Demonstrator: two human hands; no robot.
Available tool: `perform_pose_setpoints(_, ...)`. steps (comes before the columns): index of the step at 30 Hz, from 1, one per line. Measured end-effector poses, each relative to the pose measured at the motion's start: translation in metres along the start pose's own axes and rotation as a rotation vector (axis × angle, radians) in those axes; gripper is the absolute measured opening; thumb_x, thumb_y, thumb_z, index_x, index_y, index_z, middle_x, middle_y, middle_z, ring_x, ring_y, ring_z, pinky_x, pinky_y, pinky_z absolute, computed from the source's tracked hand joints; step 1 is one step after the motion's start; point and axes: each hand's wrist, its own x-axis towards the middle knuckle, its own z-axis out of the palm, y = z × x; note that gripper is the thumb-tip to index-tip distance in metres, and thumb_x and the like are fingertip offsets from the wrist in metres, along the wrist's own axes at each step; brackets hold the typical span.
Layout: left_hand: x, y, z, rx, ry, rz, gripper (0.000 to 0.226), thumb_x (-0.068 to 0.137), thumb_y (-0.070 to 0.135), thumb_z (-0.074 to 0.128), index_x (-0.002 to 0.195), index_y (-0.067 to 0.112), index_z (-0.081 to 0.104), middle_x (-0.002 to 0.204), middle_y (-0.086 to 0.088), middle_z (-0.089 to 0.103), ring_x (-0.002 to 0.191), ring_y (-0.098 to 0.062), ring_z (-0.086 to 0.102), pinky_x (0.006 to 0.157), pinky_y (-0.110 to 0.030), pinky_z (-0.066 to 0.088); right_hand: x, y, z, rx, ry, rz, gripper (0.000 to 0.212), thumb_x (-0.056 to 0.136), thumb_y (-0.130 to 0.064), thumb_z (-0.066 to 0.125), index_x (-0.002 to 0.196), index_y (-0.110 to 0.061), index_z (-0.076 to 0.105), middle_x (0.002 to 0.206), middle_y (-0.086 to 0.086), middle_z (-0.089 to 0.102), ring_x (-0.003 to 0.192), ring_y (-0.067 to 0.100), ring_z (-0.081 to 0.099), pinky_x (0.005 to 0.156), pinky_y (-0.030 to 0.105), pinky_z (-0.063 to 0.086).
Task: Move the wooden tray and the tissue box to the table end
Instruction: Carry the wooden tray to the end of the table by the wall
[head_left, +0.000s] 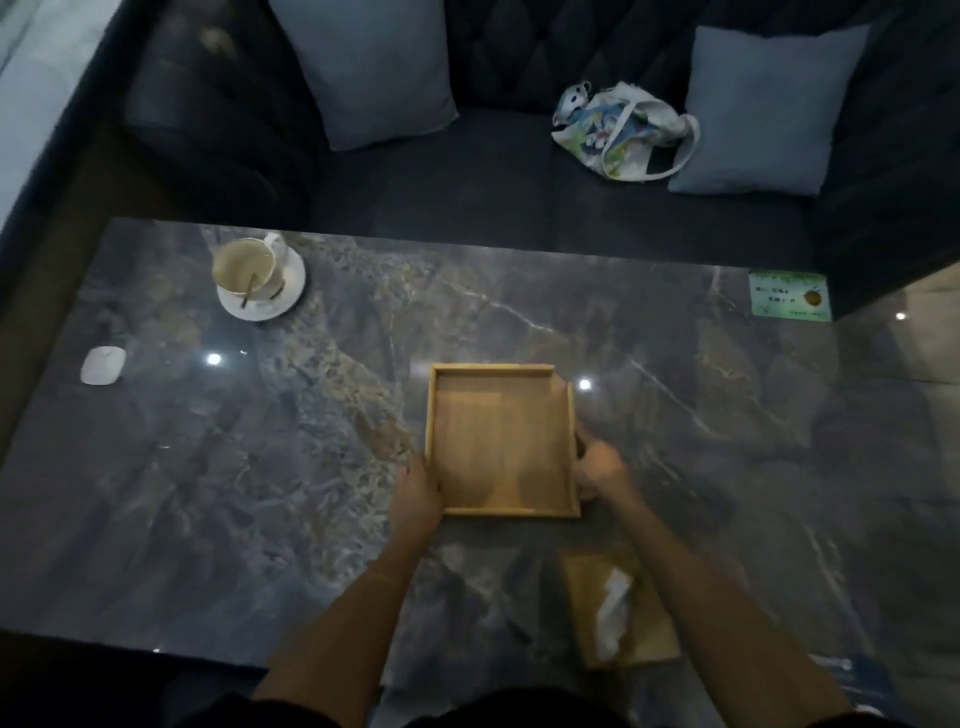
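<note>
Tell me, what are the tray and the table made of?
The wooden tray looks like pale bamboo or wood: honey colour, faint straight grain, matte. The table looks like polished dark marble or stone-look slab: pale veins, shiny lamp reflections.

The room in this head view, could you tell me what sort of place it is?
Probably a cafe or lounge booth: a marble-look table before a dark tufted sofa with cushions, a used cup on a saucer, and a green table card.

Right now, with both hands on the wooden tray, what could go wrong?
1. The right hand holds the wooden tray close to the tissue box; pulling back might knock it.
2. Sliding left risks hitting the cup on its saucer.
3. The glossy table may let the tray slip.
</note>
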Motion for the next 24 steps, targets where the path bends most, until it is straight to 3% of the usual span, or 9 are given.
perform_pose_setpoints(4, -0.002, -0.075, -0.034, -0.050, 0.038, -0.004, 0.028, 0.081, 0.012, 0.048, 0.106, 0.002, 0.054, 0.105, -0.024, 0.058, 0.098, -0.040, 0.058, 0.086, -0.047, 0.045, -0.029, -0.019, 0.075, 0.110, 0.009, -0.037, 0.069, 0.072, -0.039, 0.060, 0.137, -0.043, 0.037, 0.115, 0.012, 0.069, 0.098, 0.036, 0.067, 0.085, 0.048, 0.057)
perform_pose_setpoints(6, -0.003, -0.114, -0.051, -0.206, 0.029, -0.145, 0.033, 0.077, 0.018, 0.053, 0.106, 0.004, 0.056, 0.108, -0.018, 0.060, 0.101, -0.033, 0.058, 0.090, -0.045, 0.046, -0.039, -0.029, 0.113, 0.181, -0.023, -0.075, 0.078, 0.063, -0.042, 0.063, 0.137, -0.040, 0.037, 0.112, 0.010, 0.070, 0.094, 0.033, 0.068, 0.079, 0.049, 0.058)
perform_pose_setpoints(9, -0.007, -0.168, -0.068, -0.383, 0.140, -0.408, 0.060, 0.074, 0.037, 0.054, 0.120, -0.001, 0.052, 0.123, -0.025, 0.058, 0.111, -0.040, 0.057, 0.097, -0.048, 0.048, -0.073, -0.061, 0.147, 0.299, -0.220, -0.084, 0.073, 0.082, -0.018, 0.063, 0.145, -0.029, 0.027, 0.118, 0.012, 0.064, 0.094, 0.025, 0.064, 0.075, 0.047, 0.060)
perform_pose_setpoints(11, -0.007, -0.193, -0.073, -0.381, 0.125, -0.525, 0.061, 0.081, 0.027, 0.057, 0.130, -0.006, 0.044, 0.132, -0.029, 0.051, 0.117, -0.043, 0.053, 0.100, -0.050, 0.046, -0.088, -0.074, 0.161, 0.398, -0.365, -0.026, 0.074, 0.089, -0.016, 0.060, 0.148, -0.031, 0.017, 0.112, 0.010, 0.060, 0.096, 0.023, 0.061, 0.060, 0.034, 0.061)
perform_pose_setpoints(15, -0.003, -0.221, -0.080, -0.516, 0.159, -0.640, 0.081, 0.073, 0.034, 0.072, 0.131, -0.009, 0.036, 0.132, -0.029, 0.050, 0.119, -0.043, 0.052, 0.101, -0.052, 0.045, -0.086, -0.091, 0.175, 0.506, -0.213, 0.004, 0.070, 0.090, -0.015, 0.058, 0.149, -0.019, 0.020, 0.101, 0.012, 0.060, 0.094, 0.024, 0.059, 0.065, 0.041, 0.059)
perform_pose_setpoints(17, -0.015, -0.212, -0.096, -0.616, 0.194, -0.661, 0.085, 0.066, 0.031, 0.077, 0.129, -0.007, 0.036, 0.129, -0.027, 0.052, 0.116, -0.041, 0.054, 0.098, -0.053, 0.048, -0.082, -0.099, 0.174, 0.563, -0.140, 0.018, 0.070, 0.090, -0.014, 0.057, 0.150, -0.018, 0.020, 0.096, 0.011, 0.058, 0.086, 0.020, 0.057, 0.050, 0.030, 0.056)
perform_pose_setpoints(20, -0.020, -0.209, -0.107, -0.703, 0.014, -0.645, 0.053, 0.081, 0.019, 0.065, 0.125, -0.007, 0.048, 0.115, -0.018, 0.061, 0.101, -0.032, 0.063, 0.083, -0.039, 0.057, -0.081, -0.110, 0.175, 0.558, -0.196, 0.049, 0.070, 0.086, -0.019, 0.061, 0.146, -0.029, 0.027, 0.098, 0.009, 0.062, 0.082, 0.020, 0.060, 0.049, 0.027, 0.053)
perform_pose_setpoints(22, -0.021, -0.209, -0.107, -0.822, -0.137, -0.611, 0.038, 0.088, 0.013, 0.054, 0.120, -0.007, 0.054, 0.100, -0.013, 0.061, 0.085, -0.027, 0.063, 0.062, -0.030, 0.059, -0.078, -0.113, 0.180, 0.486, -0.189, -0.006, 0.066, 0.084, -0.019, 0.064, 0.141, -0.032, 0.035, 0.105, 0.010, 0.064, 0.085, 0.023, 0.062, 0.059, 0.033, 0.055)
perform_pose_setpoints(24, -0.026, -0.205, -0.110, -0.947, -0.221, -0.635, 0.019, 0.093, 0.013, 0.048, 0.099, -0.002, 0.057, 0.085, -0.014, 0.059, 0.071, -0.025, 0.060, 0.040, -0.027, 0.056, -0.085, -0.122, 0.185, 0.413, -0.157, -0.076, 0.070, 0.081, -0.018, 0.068, 0.141, -0.034, 0.035, 0.116, 0.010, 0.063, 0.097, 0.026, 0.062, 0.077, 0.043, 0.058)
